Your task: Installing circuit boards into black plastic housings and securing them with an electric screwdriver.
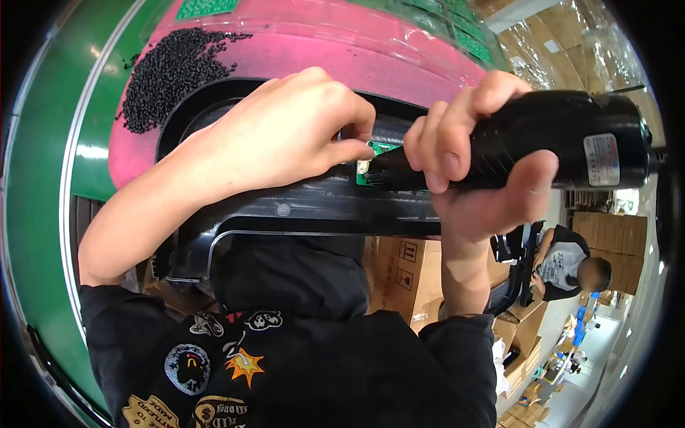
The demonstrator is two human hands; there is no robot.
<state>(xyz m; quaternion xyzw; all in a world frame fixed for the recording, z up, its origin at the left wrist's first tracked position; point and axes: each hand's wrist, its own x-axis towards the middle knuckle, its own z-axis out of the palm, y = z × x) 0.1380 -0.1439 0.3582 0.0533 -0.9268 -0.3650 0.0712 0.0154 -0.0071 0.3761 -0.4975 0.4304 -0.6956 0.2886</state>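
Note:
My right hand [474,153] is wrapped around a black electric screwdriver [571,139], held roughly level, with its narrow end pointing left. That end meets a small green circuit board [362,178] lying in a long black plastic housing [314,207]. Thumb and fingertips of my left hand [307,128] are pinched together at the board's upper edge, right beside the screwdriver's nose. Whatever they pinch, if anything, is hidden. A pale connector sits on the board; the screwdriver and fingers cover much of the rest.
Small black screws [171,78] lie in a heap on the pink mat [300,43], beyond the housing. Clear plastic trays with green boards [471,36] stand at the back. Cardboard boxes [407,274] are below the table's edge. Another person [564,264] sits at the right.

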